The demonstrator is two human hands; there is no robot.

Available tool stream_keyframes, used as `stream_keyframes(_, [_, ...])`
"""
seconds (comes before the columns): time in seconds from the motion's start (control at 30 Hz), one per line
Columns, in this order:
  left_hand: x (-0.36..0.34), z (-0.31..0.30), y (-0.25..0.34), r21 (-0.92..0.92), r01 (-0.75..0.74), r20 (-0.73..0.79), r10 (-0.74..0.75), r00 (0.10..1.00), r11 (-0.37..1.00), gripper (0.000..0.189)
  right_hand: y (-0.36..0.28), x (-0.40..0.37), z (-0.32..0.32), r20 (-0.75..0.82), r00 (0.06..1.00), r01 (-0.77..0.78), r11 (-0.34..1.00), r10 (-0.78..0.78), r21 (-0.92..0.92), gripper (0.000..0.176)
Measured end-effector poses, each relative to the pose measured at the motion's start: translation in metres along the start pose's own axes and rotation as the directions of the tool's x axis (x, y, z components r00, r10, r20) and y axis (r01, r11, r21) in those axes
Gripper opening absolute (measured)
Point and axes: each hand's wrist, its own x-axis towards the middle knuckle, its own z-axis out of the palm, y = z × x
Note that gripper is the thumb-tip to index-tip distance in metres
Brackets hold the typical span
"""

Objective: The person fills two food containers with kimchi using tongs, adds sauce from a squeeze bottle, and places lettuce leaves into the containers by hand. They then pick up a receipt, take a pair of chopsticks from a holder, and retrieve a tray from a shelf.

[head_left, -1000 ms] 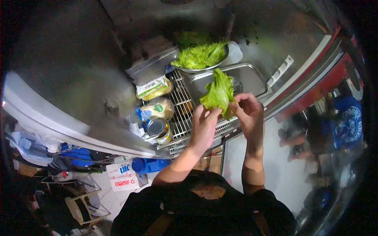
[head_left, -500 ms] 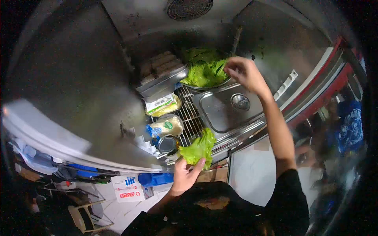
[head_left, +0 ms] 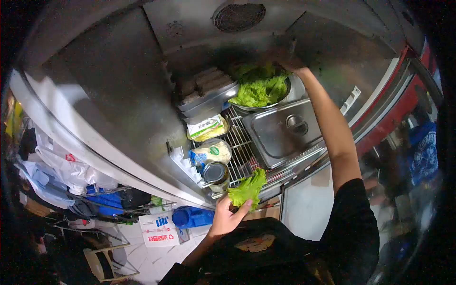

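Observation:
A green lettuce leaf [head_left: 248, 188] is pinched between the thumb and fingers of my left hand [head_left: 228, 217], in front of the fridge's front edge. My right hand [head_left: 288, 62] reaches to the back, over the far side of a round metal bowl [head_left: 266, 106] heaped with lettuce [head_left: 261, 90]. Dark shade covers its fingers, so I cannot see whether they hold anything. Right of the bowl's front, a lidded steel pan [head_left: 275, 133] lies on the wire rack [head_left: 241, 142].
Steel trays [head_left: 209, 102] with brown contents stand left of the bowl. A packet with a green stripe [head_left: 207, 128], a bag of pale food [head_left: 213, 153] and a dark-lidded jar [head_left: 214, 173] line the rack's left. On the floor are a white carton [head_left: 159, 230] and a blue container [head_left: 191, 217].
My right hand has moved farther back, from the near right edge of the lettuce bowl to behind it. The view has shifted slightly. My left hand keeps hold of the lettuce leaf.

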Motion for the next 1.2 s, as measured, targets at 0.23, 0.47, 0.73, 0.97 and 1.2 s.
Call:
stream_keyframes(0.23, [0.001, -0.004, -0.001, 0.062, -0.024, 0.041, 0.021, 0.999, 0.998, 0.024, -0.097, 0.006, -0.013, 0.328, 0.938, 0.122, 0.78, 0.112, -0.614, 0.026])
stream_keyframes(0.47, [0.0, -0.001, -0.006, 0.032, -0.035, 0.063, 0.033, 0.997, 0.999, 0.024, -0.067, 0.02, 0.068, 0.182, 0.933, -0.131, 0.763, 0.31, -0.633, 0.027])
stream_keyframes(0.73, [-0.007, -0.007, 0.001, -0.063, 0.029, 0.02, -0.027, 0.999, 0.998, 0.025, -0.032, 0.033, 0.007, -0.064, 0.986, -0.085, 0.797, 0.153, 0.598, 0.031])
stream_keyframes(0.97, [0.007, 0.002, -0.004, -0.281, 0.183, 0.098, -0.162, 0.982, 0.942, 0.036, -0.11, 0.013, -0.024, 0.081, 0.996, 0.068, 0.813, -0.026, -0.578, 0.043])
stream_keyframes(1.2, [0.022, 0.011, -0.007, -0.315, 0.193, 0.156, -0.15, 0.976, 0.929, 0.038, -0.107, -0.021, -0.025, -0.217, 0.972, -0.183, 0.861, 0.087, -0.475, 0.038])
